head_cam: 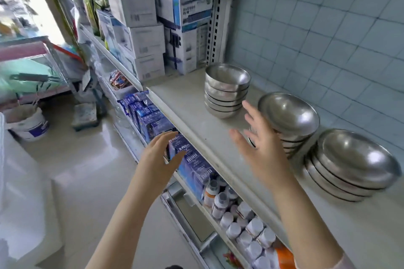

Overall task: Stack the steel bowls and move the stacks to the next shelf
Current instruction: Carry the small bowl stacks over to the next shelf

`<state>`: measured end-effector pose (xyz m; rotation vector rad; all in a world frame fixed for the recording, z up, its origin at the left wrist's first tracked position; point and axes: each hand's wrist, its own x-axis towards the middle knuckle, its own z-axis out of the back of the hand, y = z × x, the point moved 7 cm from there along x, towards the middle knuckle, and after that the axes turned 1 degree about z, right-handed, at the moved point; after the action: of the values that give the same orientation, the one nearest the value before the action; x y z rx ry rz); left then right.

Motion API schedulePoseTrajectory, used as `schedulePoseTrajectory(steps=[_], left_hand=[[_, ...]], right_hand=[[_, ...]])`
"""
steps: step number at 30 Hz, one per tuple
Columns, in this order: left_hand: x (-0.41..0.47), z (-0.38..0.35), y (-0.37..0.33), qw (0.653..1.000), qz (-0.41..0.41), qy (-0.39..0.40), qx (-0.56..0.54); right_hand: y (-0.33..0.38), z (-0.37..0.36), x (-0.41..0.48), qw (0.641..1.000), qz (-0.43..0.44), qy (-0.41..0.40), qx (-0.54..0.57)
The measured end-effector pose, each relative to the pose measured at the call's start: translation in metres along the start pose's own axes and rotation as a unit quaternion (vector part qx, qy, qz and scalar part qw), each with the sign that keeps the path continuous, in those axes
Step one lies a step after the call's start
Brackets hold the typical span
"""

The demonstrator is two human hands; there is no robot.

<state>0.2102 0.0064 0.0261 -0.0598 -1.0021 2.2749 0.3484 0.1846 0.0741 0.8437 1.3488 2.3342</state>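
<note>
- Left hand [162,155]: open, fingers loosely curved, holding nothing. It hangs below the shelf's front edge, in front of the blue boxes [153,120] one level down.
- Shelf [185,105]: the pale board both hands are reaching toward. All the bowls sit on it, up and to the right of the left hand.
- Far stack [226,94]: steel bowls nested upright, just beyond the right hand's fingertips. I count six or so, but the lower rims blur together.
- Right hand [261,146]: open, fingers spread wide, gripping nothing. It sits right in front of the next stack, and I can't tell if it's actually touching.
- Middle stack [288,116]: directly behind the right hand. The top bowl is tilted and not seated flat. The hand hides the lower bowls, so no count from me.
- Near stack [352,164]: off to the right of the right hand, looks like five wider bowls.
- So three stacks total.
- Handling guess: thin steel, so stiff, and light singly, but a full stack adds up. The polished sides look slippery, and nested bowls can slide. I'd cup the bottom bowl from both sides with two hands, not pinch a rim, and seat that tilted one first.
</note>
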Motion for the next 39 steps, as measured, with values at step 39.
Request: schedulePoseTrajectory(steps=[39], left_hand=[[0.223, -0.1, -0.004, 0.843, -0.198, 0.357, -0.35]], right_hand=[[-0.049, -0.043, 0.091, 0.937, -0.167, -0.303, -0.039]])
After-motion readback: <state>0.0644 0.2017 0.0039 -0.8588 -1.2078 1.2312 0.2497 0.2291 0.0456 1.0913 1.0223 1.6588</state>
